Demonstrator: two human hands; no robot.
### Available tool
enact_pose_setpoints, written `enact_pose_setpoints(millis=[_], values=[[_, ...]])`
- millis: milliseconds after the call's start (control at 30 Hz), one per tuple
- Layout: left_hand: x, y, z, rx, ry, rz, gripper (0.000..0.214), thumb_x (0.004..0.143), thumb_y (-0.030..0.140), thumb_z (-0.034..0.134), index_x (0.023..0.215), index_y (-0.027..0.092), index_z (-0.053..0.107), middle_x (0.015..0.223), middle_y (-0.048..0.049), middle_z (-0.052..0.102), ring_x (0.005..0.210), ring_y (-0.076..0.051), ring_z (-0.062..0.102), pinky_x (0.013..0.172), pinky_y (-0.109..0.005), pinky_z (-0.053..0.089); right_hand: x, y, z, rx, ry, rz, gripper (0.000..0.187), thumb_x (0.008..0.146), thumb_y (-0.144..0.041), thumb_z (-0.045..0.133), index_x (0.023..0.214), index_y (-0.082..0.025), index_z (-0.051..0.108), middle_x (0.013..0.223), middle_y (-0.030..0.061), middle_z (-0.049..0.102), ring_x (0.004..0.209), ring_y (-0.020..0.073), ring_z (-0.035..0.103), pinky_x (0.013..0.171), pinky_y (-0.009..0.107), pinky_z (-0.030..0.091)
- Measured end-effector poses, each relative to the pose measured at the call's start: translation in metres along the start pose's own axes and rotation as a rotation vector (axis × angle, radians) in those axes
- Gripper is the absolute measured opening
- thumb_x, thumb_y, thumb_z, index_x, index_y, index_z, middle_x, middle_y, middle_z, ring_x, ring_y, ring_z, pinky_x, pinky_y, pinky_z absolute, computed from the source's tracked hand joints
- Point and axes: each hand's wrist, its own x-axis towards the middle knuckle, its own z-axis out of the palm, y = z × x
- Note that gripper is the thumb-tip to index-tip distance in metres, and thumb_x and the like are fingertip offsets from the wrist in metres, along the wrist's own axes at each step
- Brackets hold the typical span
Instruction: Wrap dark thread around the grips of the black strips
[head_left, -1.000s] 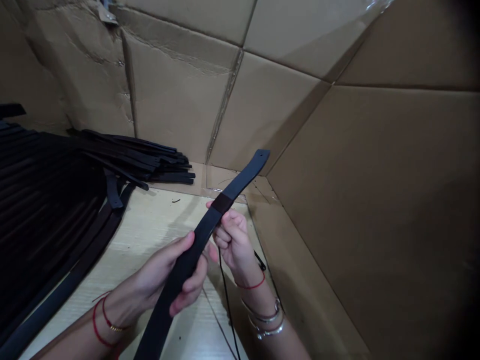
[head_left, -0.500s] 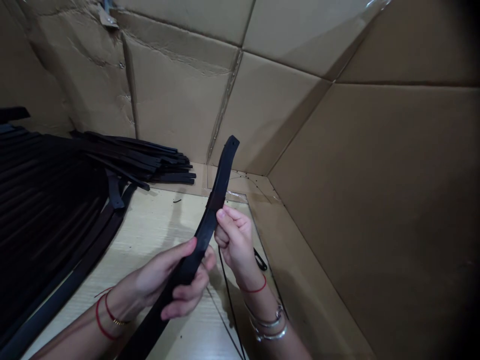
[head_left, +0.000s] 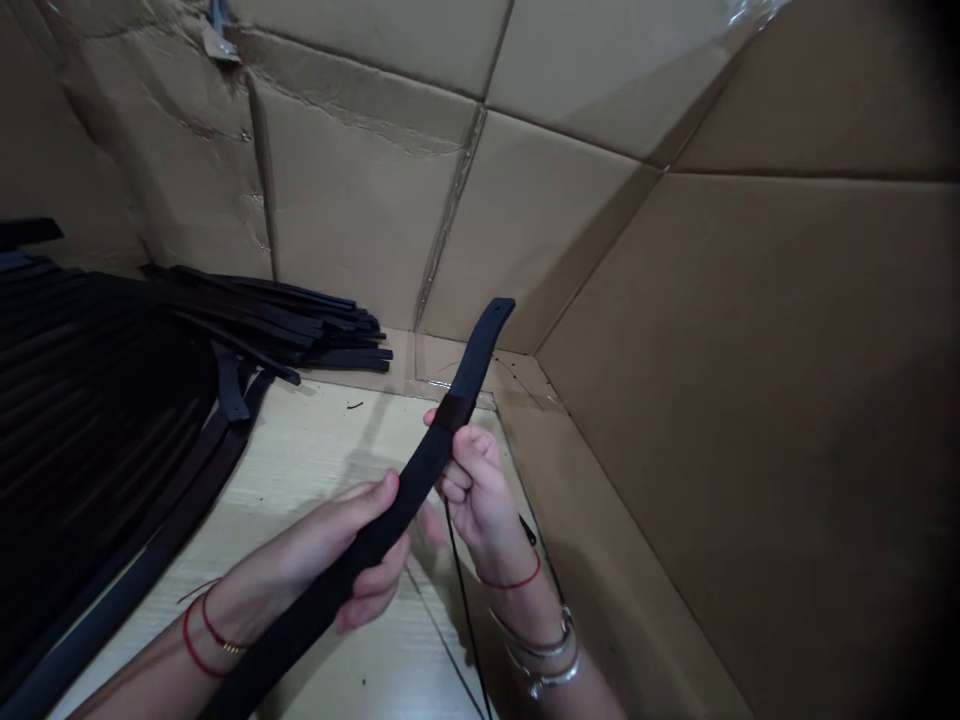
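Note:
A long black strap [head_left: 480,350] runs from the bottom left up toward the cardboard corner, its rounded end free in the air. My left hand [head_left: 341,555] is wrapped round the strap's middle, thumb on top. Higher up, my right hand [head_left: 469,480] pinches the strap at a darker brownish band [head_left: 450,412] that circles it. A thin black cord [head_left: 461,600] hangs down from below my right hand. Both wrists carry red threads, and the right one also bears silver bangles.
A fanned stack of similar black straps [head_left: 285,320] lies at the back left, and more straps [head_left: 90,430] cover the left side of the pale wooden table [head_left: 315,450]. Cardboard walls [head_left: 750,400] close the back and right. A small black clip [head_left: 527,528] lies near my right wrist.
The strap's free end swung up toward vertical, then dropped back to a rightward lean. My right hand kept its pinch at the band while my left hand shifted slightly along the strap.

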Motion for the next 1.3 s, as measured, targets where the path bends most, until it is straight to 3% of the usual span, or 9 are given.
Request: enact_pose_setpoints(millis=[67,133,433,633,800,967,1033,1200,1300], values=[[0.002,0.002,0.004,0.219,0.228,0.133,0.035,0.09,0.055,0.051,0.091,0.02,0.05,0.046,0.0092,0.044,0.034,-0.006,0.038,0.035,-0.013,0.03,0.002,0.002,0.001,-0.036,0.078,-0.023,0.031,0.072,-0.04,0.08,0.084,-0.013,0.071,0.047,-0.0139,0.019,0.042,0.0034,0.004,0.034,0.018,0.005],[0.002,0.004,0.008,0.366,0.297,0.187,0.03,0.088,0.047,0.06,0.089,0.02,0.049,0.047,0.0108,0.04,0.036,-0.004,0.033,0.037,-0.013,0.026,0.004,0.003,0.001,-0.048,0.094,-0.009,0.031,0.072,-0.04,0.079,0.081,-0.012,0.071,0.047,-0.0138,0.02,0.042,0.003,0.004,0.035,0.017,0.005],[0.0,-0.001,0.004,0.007,0.016,0.199,0.03,0.091,0.049,0.049,0.082,0.021,0.044,0.045,0.0098,0.04,0.032,-0.005,0.029,0.033,-0.015,0.024,0.004,0.006,0.004,0.039,0.031,0.07,0.021,0.073,-0.03,0.076,0.083,-0.013,0.068,0.05,-0.0142,0.015,0.043,0.0035,0.002,0.034,0.015,0.004],[0.002,-0.002,-0.001,0.025,0.109,0.03,0.044,0.094,0.056,0.033,0.096,0.017,0.053,0.049,0.0032,0.053,0.035,-0.011,0.049,0.032,-0.016,0.035,0.006,0.014,0.005,-0.032,0.126,-0.093,0.025,0.074,-0.029,0.076,0.066,-0.016,0.056,0.05,-0.0129,0.021,0.041,0.0028,0.008,0.033,0.015,0.008],[0.003,-0.003,-0.002,-0.262,-0.215,0.023,0.052,0.094,0.055,0.024,0.089,0.015,0.057,0.038,0.0061,0.041,0.025,-0.009,0.036,0.024,-0.016,0.028,0.002,0.007,0.004,0.016,-0.022,0.019,0.028,0.078,-0.036,0.072,0.094,-0.013,0.068,0.049,-0.0148,0.015,0.042,0.0037,0.002,0.033,0.016,0.006],[0.006,0.004,0.009,0.006,0.285,0.138,0.036,0.09,0.051,0.052,0.091,0.015,0.055,0.051,0.0022,0.057,0.043,-0.011,0.057,0.041,-0.017,0.046,0.003,0.003,0.002,-0.073,0.086,-0.089,0.031,0.078,-0.037,0.073,0.096,-0.012,0.069,0.05,-0.0139,0.017,0.042,0.004,0.004,0.034,0.017,0.006],[0.007,0.004,0.01,0.05,0.387,0.191,0.035,0.088,0.051,0.055,0.084,0.016,0.053,0.047,0.0039,0.054,0.039,-0.01,0.054,0.037,-0.016,0.042,0.004,0.003,0.002,-0.062,0.057,-0.077,0.031,0.076,-0.038,0.075,0.094,-0.013,0.069,0.051,-0.0135,0.017,0.042,0.0038,0.004,0.035,0.017,0.005],[0.009,-0.005,0.002,-0.159,-0.028,0.049,0.044,0.092,0.059,0.039,0.072,0.02,0.045,0.032,0.0106,0.031,0.022,-0.006,0.024,0.023,-0.014,0.019,0.004,0.005,0.002,-0.013,0.01,-0.05,0.028,0.072,-0.038,0.079,0.082,-0.016,0.066,0.05,-0.0134,0.019,0.041,0.0032,0.005,0.034,0.017,0.006],[0.01,-0.008,0.001,-0.082,-0.023,0.066,0.053,0.086,0.071,0.037,0.085,0.02,0.049,0.038,0.0084,0.041,0.026,-0.008,0.035,0.027,-0.014,0.026,0.004,0.005,0.004,-0.088,0.105,-0.131,0.025,0.073,-0.035,0.078,0.074,-0.015,0.063,0.049,-0.0126,0.023,0.04,0.0025,0.008,0.034,0.016,0.009]])
